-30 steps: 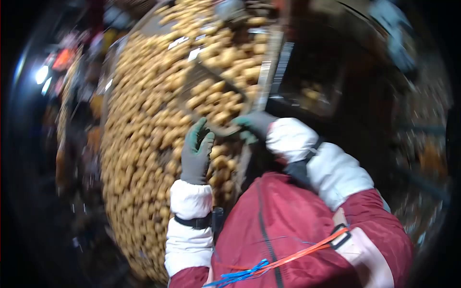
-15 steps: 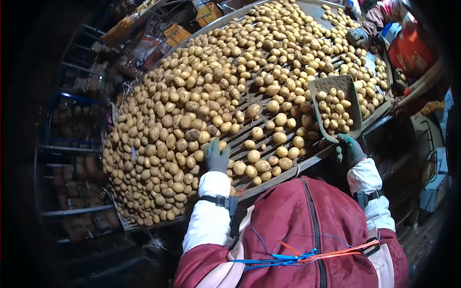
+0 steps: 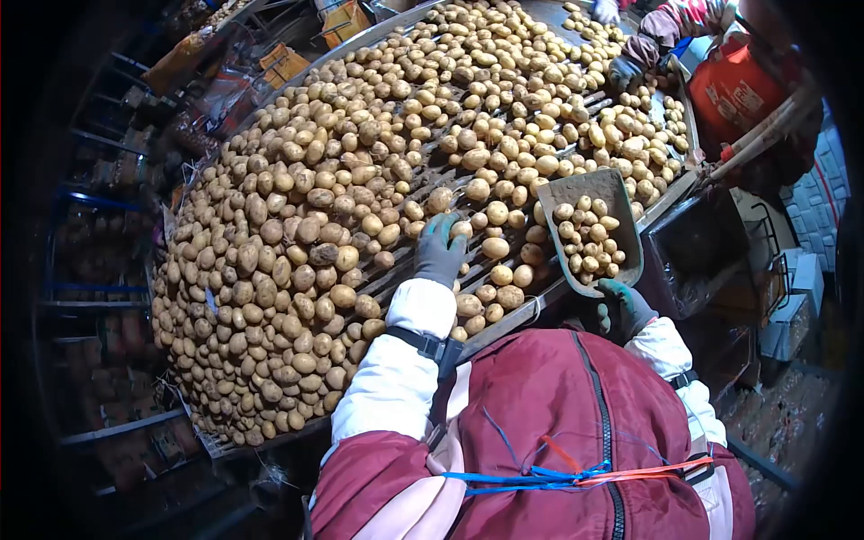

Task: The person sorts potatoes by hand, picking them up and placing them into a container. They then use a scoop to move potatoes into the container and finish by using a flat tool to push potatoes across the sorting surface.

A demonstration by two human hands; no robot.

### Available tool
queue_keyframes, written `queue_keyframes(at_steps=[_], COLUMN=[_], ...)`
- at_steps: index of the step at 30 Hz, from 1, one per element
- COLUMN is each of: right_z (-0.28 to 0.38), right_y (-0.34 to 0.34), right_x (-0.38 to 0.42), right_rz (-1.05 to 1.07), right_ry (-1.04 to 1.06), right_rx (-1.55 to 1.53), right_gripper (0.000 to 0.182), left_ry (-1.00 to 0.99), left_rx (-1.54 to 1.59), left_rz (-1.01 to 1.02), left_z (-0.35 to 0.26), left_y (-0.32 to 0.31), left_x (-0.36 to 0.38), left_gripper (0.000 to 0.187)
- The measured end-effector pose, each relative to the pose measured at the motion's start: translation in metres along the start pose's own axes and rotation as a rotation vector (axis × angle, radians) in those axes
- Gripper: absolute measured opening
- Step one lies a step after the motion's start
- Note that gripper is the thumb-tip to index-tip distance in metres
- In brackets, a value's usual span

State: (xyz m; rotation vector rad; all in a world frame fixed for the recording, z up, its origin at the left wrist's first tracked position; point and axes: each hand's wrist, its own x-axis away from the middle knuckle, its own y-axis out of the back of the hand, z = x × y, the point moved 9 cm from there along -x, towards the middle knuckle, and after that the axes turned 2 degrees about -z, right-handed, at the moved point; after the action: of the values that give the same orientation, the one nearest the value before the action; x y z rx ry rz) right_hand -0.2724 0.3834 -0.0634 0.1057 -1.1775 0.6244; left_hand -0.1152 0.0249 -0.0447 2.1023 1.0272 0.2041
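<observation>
My left hand (image 3: 440, 252), in a grey-green glove, reaches over the slatted sorting table with its fingers stretched out against the potatoes (image 3: 297, 234). One potato (image 3: 462, 230) lies right beside its fingertips. At the table's front edge, my gloved right hand (image 3: 630, 308) is closed on the near end of a scoop (image 3: 628, 216). Its grip is partly hidden under that end. Several small potatoes (image 3: 589, 238) lie in the scoop, which rests over the edge among larger ones.
Another person's gloved hand (image 3: 624, 74) is among potatoes at the far right. A red bucket (image 3: 736, 90) stands beside that corner. Orange crates (image 3: 283, 65) sit beyond the far side, and dark racks (image 3: 99, 297) stand at left. The table's wooden rim (image 3: 513, 322) runs before me.
My left hand has moved right and forward across the slats, and potatoes near it have shifted. My right hand still holds the scoop. The whole view has swung somewhat.
</observation>
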Motion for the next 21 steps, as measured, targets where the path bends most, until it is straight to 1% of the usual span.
queue_keyframes(at_steps=[2,4,5,7,9,10,11,13,14,15,17,18,19,20,21], right_z=[0.002,0.003,0.003,0.009,0.011,0.010,0.010,0.018,0.019,0.021,0.025,0.025,0.029,0.034,0.034], right_y=[-0.003,0.006,0.009,0.012,0.013,0.016,0.014,0.016,0.020,0.020,0.023,0.021,0.019,0.018,0.018], right_x=[0.009,0.000,-0.004,-0.007,-0.007,-0.013,-0.012,-0.010,-0.014,-0.015,-0.015,-0.013,-0.012,-0.013,-0.011], right_rz=[-0.037,0.008,0.043,0.081,0.099,0.118,0.135,0.134,0.144,0.159,0.147,0.162,0.183,0.201,0.214], right_ry=[-0.065,-0.049,-0.038,-0.032,-0.055,-0.051,-0.063,-0.080,-0.084,-0.092,-0.074,-0.086,-0.085,-0.081,-0.082], right_rx=[0.001,0.028,0.047,0.080,0.091,0.095,0.101,0.156,0.183,0.199,0.222,0.230,0.239,0.246,0.252], right_gripper=[0.025,0.025,0.025,0.023,0.022,0.021,0.021,0.016,0.022,0.022,0.021,0.021,0.020,0.019,0.018], left_ry=[0.006,0.036,0.024,0.044,0.196,0.228,0.251,0.304,0.388,0.471,0.472,0.449,0.417,0.375,0.308], left_rx=[-0.022,-0.087,-0.227,-0.523,-0.478,-0.535,-0.716,-0.652,-0.507,-0.361,-0.199,-0.304,-0.406,-0.351,-0.216], left_rz=[-0.011,-0.063,-0.150,-0.336,-0.320,-0.235,-0.157,-0.197,-0.131,-0.067,0.077,0.086,0.095,0.082,-0.012], left_z=[0.001,0.005,0.023,0.048,0.072,0.080,0.078,0.053,0.055,0.058,0.044,0.024,0.003,0.004,0.018], left_y=[0.011,0.036,0.049,0.094,0.132,0.128,0.112,0.089,0.069,0.049,0.009,0.006,0.007,0.008,0.009], left_x=[0.004,0.017,0.027,0.039,0.040,0.035,0.031,0.016,0.011,0.013,0.028,0.039,0.051,0.061,0.074], left_gripper=[0.042,0.047,0.054,0.061,0.067,0.070,0.070,0.078,0.083,0.087,0.090,0.088,0.085,0.078,0.072])
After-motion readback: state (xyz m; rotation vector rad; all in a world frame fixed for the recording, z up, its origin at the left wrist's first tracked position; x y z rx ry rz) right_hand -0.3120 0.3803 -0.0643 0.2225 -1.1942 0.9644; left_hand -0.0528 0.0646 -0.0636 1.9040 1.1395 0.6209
